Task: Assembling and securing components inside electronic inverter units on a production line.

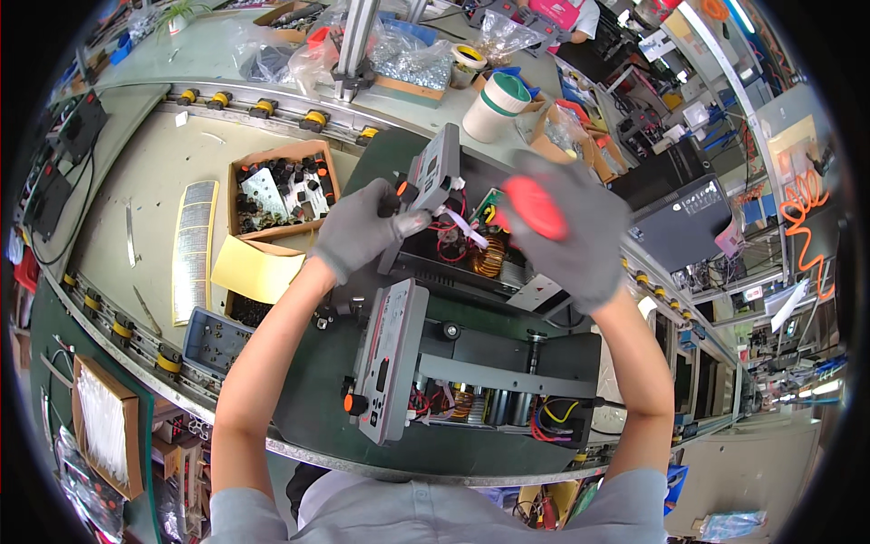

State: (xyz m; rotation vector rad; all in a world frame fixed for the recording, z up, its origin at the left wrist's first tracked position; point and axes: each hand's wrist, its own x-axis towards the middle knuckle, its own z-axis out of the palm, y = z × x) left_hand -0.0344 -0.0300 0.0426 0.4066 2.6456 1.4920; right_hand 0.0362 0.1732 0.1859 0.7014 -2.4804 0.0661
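Note:
My gloved left hand [362, 229] is closed on the grey front panel [438, 170] of the farther machine, its fingers by the black-and-orange knob [407, 192]. My gloved right hand [580, 231], smeared by motion, is wrapped round a red-handled tool [535, 208] above that machine's open housing. The tool's tip and exact kind cannot be made out. Inside the housing are a copper-wound coil [489, 257], coloured wires and a white connector lead [466, 227]. Nearer to me, a second open machine [480, 367] lies with its knobbed panel facing left.
Both machines rest on a dark green mat [313, 399]. To the left stand a cardboard box of knobs [283, 190], a yellow paper sheet [258, 269], a label sheet [194, 249] and a blue parts tray [215, 340]. Roller rails [263, 109] edge the bench. A white canister [495, 107] stands behind.

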